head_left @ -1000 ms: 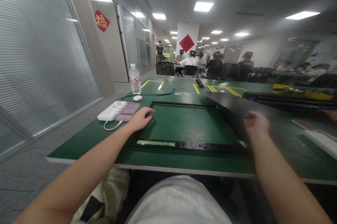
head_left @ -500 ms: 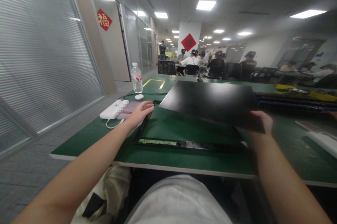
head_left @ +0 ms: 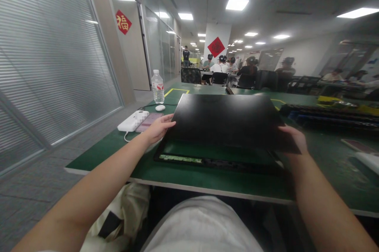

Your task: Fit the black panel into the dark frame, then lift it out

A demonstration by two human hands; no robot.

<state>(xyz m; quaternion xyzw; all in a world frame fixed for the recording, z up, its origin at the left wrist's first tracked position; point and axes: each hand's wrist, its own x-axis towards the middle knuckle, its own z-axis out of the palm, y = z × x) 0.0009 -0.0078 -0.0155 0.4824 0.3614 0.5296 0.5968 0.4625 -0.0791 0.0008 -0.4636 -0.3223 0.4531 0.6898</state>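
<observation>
A thin, glossy black screen panel (head_left: 226, 120) hovers slightly tilted over the table. My right hand (head_left: 296, 139) grips its right edge, fingers hidden underneath. At the panel's left edge, my left hand (head_left: 160, 129) has its thumb and fingers closed around the side. Beneath it lies a black rectangular frame (head_left: 242, 166) on the green tabletop. Along the frame's near side runs a green circuit strip (head_left: 180, 159). The panel covers most of the frame's far part.
To the left are a white power bank (head_left: 130, 121) with a cable, a phone (head_left: 149, 121), a small white case (head_left: 160, 108) and a water bottle (head_left: 158, 86). Dark long parts (head_left: 314, 118) lie at right, near another phone (head_left: 358, 145). Several people sit at tables beyond.
My left hand has closed on the panel's left edge, from which it was apart before. The panel has shifted left and towards me, covering more of the frame. The view has turned slightly left.
</observation>
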